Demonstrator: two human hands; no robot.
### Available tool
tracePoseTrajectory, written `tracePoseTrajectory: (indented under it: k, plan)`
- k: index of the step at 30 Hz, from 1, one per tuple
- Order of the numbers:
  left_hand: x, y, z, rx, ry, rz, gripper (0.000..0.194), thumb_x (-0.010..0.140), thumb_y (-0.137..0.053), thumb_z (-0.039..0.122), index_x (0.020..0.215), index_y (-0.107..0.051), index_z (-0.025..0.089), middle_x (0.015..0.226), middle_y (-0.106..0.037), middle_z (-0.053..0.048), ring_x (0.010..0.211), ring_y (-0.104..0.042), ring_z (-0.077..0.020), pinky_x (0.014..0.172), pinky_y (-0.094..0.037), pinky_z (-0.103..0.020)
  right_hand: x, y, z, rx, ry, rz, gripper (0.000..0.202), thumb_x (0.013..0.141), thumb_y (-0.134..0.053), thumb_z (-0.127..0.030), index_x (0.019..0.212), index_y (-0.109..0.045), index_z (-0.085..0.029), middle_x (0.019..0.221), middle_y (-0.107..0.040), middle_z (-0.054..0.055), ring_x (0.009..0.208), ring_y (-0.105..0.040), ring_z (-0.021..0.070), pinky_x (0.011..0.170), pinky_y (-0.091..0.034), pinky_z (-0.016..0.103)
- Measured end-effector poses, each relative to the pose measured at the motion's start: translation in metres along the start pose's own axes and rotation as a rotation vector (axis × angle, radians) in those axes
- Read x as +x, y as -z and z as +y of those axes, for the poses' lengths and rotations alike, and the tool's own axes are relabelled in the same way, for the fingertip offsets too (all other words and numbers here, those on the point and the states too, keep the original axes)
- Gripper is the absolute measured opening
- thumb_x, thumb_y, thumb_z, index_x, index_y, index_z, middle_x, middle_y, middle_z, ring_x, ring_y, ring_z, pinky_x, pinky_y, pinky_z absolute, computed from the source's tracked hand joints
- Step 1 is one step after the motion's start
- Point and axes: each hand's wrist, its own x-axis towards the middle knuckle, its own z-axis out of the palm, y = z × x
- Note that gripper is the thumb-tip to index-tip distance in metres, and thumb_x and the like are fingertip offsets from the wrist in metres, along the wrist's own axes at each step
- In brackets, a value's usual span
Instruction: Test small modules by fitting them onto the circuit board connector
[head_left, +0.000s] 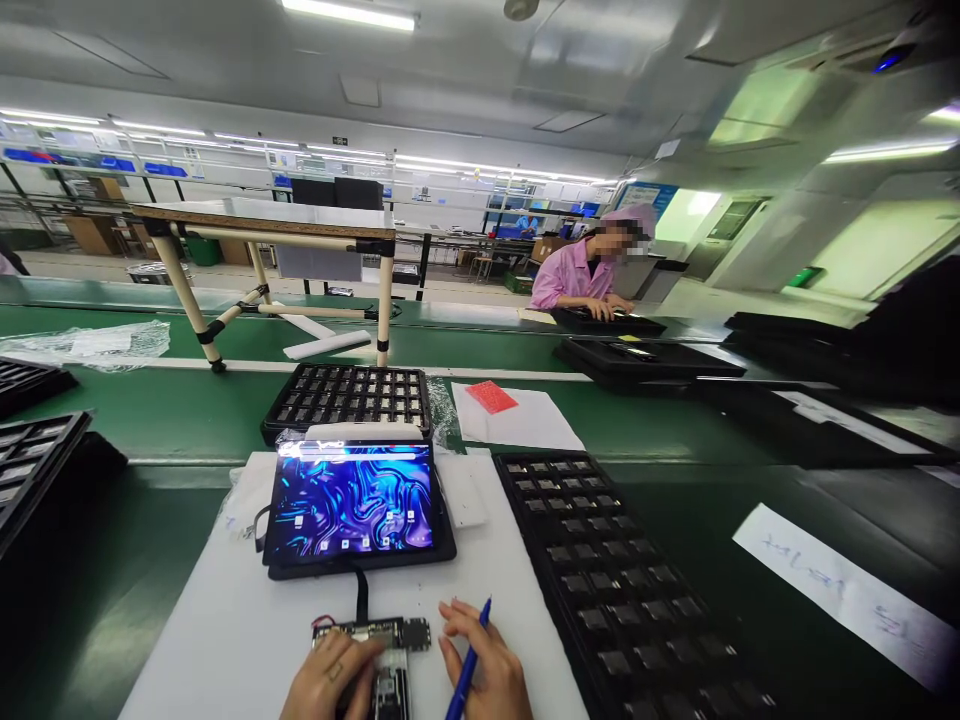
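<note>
My left hand (334, 675) presses with curled fingers on a circuit board (390, 632) that lies on the white work surface. A small dark square module (416, 634) sits at the board's right end, and a black flat cable (362, 595) runs from the board up to a tablet (352, 500). The tablet leans upright on a dark stand, its screen lit with a blue swirl and icons. My right hand (487, 665) holds a blue pen (469, 668), tip upward, just right of the board. Its thumb and forefinger are apart from the module.
Beside the white surface (202, 600), a long black tray (607, 570) holds many small parts. Another filled tray (352, 395) stands behind the tablet. A red sheet (492, 397) lies on white paper. Across the green bench, a person in pink (574, 272) handles a black tray.
</note>
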Motion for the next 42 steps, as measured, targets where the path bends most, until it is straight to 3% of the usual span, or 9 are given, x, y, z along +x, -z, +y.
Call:
tracePoseTrajectory:
  k: [3, 7, 10, 13, 16, 19, 30, 38, 42]
  plan:
    - [0.002, 0.002, 0.004, -0.033, 0.124, -0.130, 0.014, 0.093, -0.044, 0.021, 0.101, -0.054, 0.025, 0.085, -0.066, 0.001, 0.075, -0.065, -0.0121, 0.070, -0.053, -0.018, 0.004, 0.007, -0.003, -0.037, -0.006, -0.122, 0.017, 0.084, -0.053, -0.013, 0.093, -0.061, -0.025, 0.091, -0.070, 0.003, 0.101, -0.064, 0.0222, 0.085, -0.056, 0.033]
    - [0.020, 0.004, 0.019, 0.137, 0.391, -0.508, 0.016, 0.088, -0.046, 0.013, 0.086, -0.061, 0.019, 0.086, -0.067, -0.005, 0.082, -0.065, -0.0193, 0.075, -0.054, -0.031, 0.012, 0.013, -0.015, -0.055, -0.061, -0.267, 0.030, 0.081, -0.056, -0.009, 0.108, -0.059, -0.022, 0.087, -0.067, 0.004, 0.109, -0.060, 0.0241, 0.093, -0.052, 0.039]
    - [0.038, 0.001, 0.033, 0.230, 0.511, -0.602, 0.018, 0.086, -0.047, 0.009, 0.086, -0.064, 0.016, 0.087, -0.067, -0.008, 0.084, -0.065, -0.0247, 0.079, -0.053, -0.041, 0.015, 0.012, -0.025, -0.046, -0.081, -0.349, 0.037, 0.077, -0.058, -0.004, 0.110, -0.059, -0.020, 0.098, -0.067, 0.007, 0.115, -0.055, 0.0266, 0.097, -0.048, 0.044]
    - [0.047, -0.003, 0.040, 0.259, 0.547, -0.602, 0.019, 0.087, -0.047, 0.010, 0.090, -0.065, 0.014, 0.087, -0.067, -0.009, 0.085, -0.065, -0.0257, 0.079, -0.052, -0.041, 0.018, 0.010, -0.032, -0.068, -0.073, -0.401, 0.040, 0.074, -0.058, 0.001, 0.110, -0.059, -0.016, 0.106, -0.066, 0.011, 0.118, -0.052, 0.0302, 0.097, -0.047, 0.049]
    - [0.049, -0.006, 0.043, 0.289, 0.580, -0.604, 0.022, 0.090, -0.042, 0.012, 0.095, -0.064, 0.014, 0.089, -0.067, -0.010, 0.084, -0.065, -0.0260, 0.078, -0.052, -0.040, 0.020, 0.010, -0.037, -0.072, -0.079, -0.418, 0.044, 0.073, -0.057, 0.005, 0.113, -0.058, -0.012, 0.096, -0.067, 0.011, 0.117, -0.052, 0.0314, 0.097, -0.047, 0.053]
    - [0.050, -0.009, 0.044, 0.313, 0.582, -0.614, 0.026, 0.089, -0.039, 0.010, 0.095, -0.064, 0.013, 0.087, -0.067, -0.011, 0.083, -0.066, -0.0277, 0.078, -0.052, -0.043, 0.023, 0.011, -0.040, -0.066, -0.078, -0.423, 0.037, 0.072, -0.057, 0.007, 0.104, -0.062, -0.011, 0.098, -0.067, 0.012, 0.116, -0.052, 0.0322, 0.096, -0.047, 0.053]
    - [0.052, -0.016, 0.046, 0.339, 0.551, -0.590, 0.029, 0.082, -0.038, 0.003, 0.081, -0.066, 0.011, 0.078, -0.067, -0.013, 0.081, -0.066, -0.0281, 0.078, -0.051, -0.041, 0.029, 0.014, -0.043, -0.022, -0.069, -0.470, 0.039, 0.076, -0.049, 0.011, 0.107, -0.063, -0.009, 0.093, -0.069, 0.011, 0.115, -0.054, 0.0308, 0.095, -0.048, 0.048]
    - [0.030, -0.013, 0.032, 0.249, 0.416, -0.414, 0.025, 0.086, -0.039, 0.011, 0.074, -0.060, 0.016, 0.067, -0.063, -0.006, 0.064, -0.063, -0.0201, 0.065, -0.054, -0.032, 0.018, 0.018, -0.031, 0.144, -0.078, -0.357, 0.033, 0.077, -0.044, 0.001, 0.097, -0.061, -0.019, 0.099, -0.068, 0.009, 0.107, -0.061, 0.0227, 0.091, -0.051, 0.034]
    - [0.014, -0.001, 0.034, 0.109, 0.255, -0.203, 0.023, 0.094, -0.036, 0.023, 0.103, -0.057, 0.019, 0.095, -0.064, -0.008, 0.088, -0.063, -0.0179, 0.077, -0.053, -0.028, 0.015, 0.028, -0.038, 0.364, -0.287, -0.410, 0.009, 0.077, -0.056, -0.014, 0.081, -0.055, -0.022, 0.091, -0.071, 0.005, 0.093, -0.067, 0.0216, 0.087, -0.050, 0.031]
